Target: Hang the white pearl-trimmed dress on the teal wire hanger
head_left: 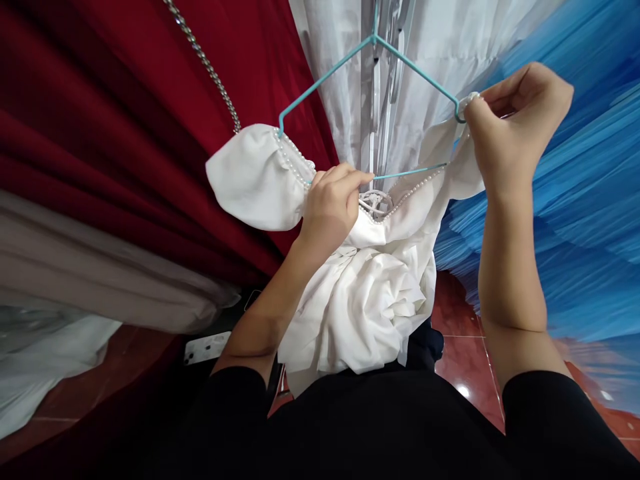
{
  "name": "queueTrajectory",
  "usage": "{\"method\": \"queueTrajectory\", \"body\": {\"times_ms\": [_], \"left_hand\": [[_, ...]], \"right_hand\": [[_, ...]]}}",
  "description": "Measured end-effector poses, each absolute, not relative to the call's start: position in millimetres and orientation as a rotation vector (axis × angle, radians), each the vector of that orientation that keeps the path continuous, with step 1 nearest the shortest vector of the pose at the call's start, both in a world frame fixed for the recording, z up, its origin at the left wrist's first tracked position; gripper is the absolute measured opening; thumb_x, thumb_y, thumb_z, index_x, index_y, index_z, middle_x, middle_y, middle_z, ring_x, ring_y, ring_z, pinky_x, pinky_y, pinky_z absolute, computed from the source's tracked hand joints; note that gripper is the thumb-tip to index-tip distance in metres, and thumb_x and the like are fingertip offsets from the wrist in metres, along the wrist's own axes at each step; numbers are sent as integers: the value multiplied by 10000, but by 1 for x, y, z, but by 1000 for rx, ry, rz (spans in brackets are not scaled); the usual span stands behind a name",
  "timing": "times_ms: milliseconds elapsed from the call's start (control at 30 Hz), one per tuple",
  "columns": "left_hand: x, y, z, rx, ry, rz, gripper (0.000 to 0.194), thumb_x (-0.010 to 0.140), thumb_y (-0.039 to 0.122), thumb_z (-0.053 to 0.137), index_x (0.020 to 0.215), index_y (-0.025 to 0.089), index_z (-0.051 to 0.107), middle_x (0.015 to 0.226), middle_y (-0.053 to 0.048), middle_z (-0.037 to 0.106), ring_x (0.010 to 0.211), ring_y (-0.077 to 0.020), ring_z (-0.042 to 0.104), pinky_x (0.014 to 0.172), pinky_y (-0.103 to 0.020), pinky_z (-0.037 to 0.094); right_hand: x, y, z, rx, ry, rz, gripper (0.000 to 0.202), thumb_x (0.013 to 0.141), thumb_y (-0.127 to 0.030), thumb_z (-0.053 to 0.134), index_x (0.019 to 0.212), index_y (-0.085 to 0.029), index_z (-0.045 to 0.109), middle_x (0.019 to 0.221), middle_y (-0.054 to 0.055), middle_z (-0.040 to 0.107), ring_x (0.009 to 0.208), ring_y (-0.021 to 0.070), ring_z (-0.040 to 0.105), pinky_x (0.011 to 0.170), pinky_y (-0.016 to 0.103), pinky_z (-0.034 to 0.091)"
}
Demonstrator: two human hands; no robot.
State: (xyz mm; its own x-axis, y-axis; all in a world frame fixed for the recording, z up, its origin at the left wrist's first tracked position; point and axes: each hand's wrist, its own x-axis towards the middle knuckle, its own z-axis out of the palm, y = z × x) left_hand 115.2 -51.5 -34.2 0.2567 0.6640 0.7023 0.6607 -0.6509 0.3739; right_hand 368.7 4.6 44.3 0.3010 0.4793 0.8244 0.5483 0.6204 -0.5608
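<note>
"Where's the white dress [370, 300] from those fingers?"

"Right in them, on the teal hanger [374, 40], its length dropping from the bar toward the person's middle"

"Which hand is nearer the hanger's right tip?"

"The right hand [515, 140]. Thumb and fingers pinch the pearl-edged shoulder [470, 100] just beside that tip; from here I can't tell whether it's looped over"

"And the other?"

"The left hand [333, 203] is closed over the neckline, left of centre, near the lower bar. Whether it grips the bar too, I can't tell"

"Much room?"

"Not a lot: red cloth [125, 100] on the left, white drapes [445, 40] behind, blue gauze [590, 220] crowding the right arm, red tiles [460, 360] underneath"
</note>
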Motion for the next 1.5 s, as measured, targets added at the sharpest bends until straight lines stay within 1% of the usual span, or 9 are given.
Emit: {"method": "queueTrajectory", "body": {"times_ms": [200, 333, 433, 567, 733, 900, 1000, 1233, 1500], "left_hand": [[117, -45, -40, 2456, 1310, 1383, 366, 998, 15, 514, 1140, 230, 775, 1102, -56, 760, 1046, -249, 721, 985, -422, 525], [119, -44, -40, 2433, 1301, 1416, 384, 980, 11, 509, 1125, 239, 782, 1112, -52, 766, 1063, -250, 721, 992, -426, 540], [120, -46, -39, 2389, 1294, 1469, 376, 997, 26, 503, 1094, 244, 793, 1095, -44, 775, 1061, -236, 724, 1015, -418, 544], [122, -55, -35, 2394, 1193, 1418, 348, 1049, 86, 504, 1146, 260, 789, 1172, -37, 770, 1128, -229, 719, 1066, -427, 561], [116, -75, -19, 2363, 1385, 1772, 285, 1090, 146, 542, 1218, 294, 749, 1261, -66, 688, 1267, -266, 657, 1162, -480, 524], [74, -52, -17, 2249, 1763, 2073, 432, 882, 136, 851, 1268, 257, 702, 1264, -94, 606, 1263, -322, 551, 1174, -534, 439], [45, -19, -22, 2192, 1681, 1977, 181, 1038, 196, 724, 1199, 228, 649, 1253, -59, 604, 1303, -263, 518, 1189, -468, 385], [-5, 20, -9, 2080, 1810, 2045, 71, 1007, 147, 707, 1066, 177, 683, 1053, -5, 659, 1016, -161, 641, 891, -350, 566], [-21, -23, -57, 1661, 1547, 2367, 210, 880, 211, 759, 1079, 224, 693, 1014, 8, 725, 972, -177, 729, 822, -355, 647]], "right_hand": [[359, -31, 32, -931, -1638, 8, 218, 830, -109, 734, 751, -246, 583, 548, -100, 436, 497, 71, 377, 532, 288, 282], [342, -38, 7, -954, -1943, -74, 38, 955, -247, 680, 941, -280, 668, 813, -4, 695, 780, 182, 642, 775, 380, 576], [329, -30, -24, -934, -2075, -188, 125, 993, -318, 629, 1093, -297, 702, 1029, 52, 727, 1045, 275, 689, 1000, 528, 589], [325, -26, -53, -925, -1972, -142, 215, 1050, -341, 531, 1154, -305, 715, 988, 52, 682, 1003, 274, 704, 1029, 574, 568], [313, -26, -60, -927, -1808, -84, 226, 1053, -307, 534, 1132, -320, 745, 976, 36, 655, 1069, 279, 708, 1108, 614, 528], [289, -19, -66, -945, -1732, -121, 228, 1030, -279, 543, 1091, -322, 759, 903, 29, 634, 988, 271, 714, 1058, 621, 555], [287, -19, -66, -952, -1723, -119, 228, 1025, -276, 552, 1087, -328, 764, 898, 30, 634, 960, 267, 709, 1046, 623, 553], [297, -22, -60, -915, -1765, -88, 261, 995, -212, 546, 1097, -328, 756, 918, 22, 645, 971, 257, 717, 1061, 613, 557], [293, -19, -61, -906, -1776, -43, 290, 976, -175, 553, 1110, -326, 760, 933, 25, 649, 963, 247, 710, 1006, 564, 593]]}}
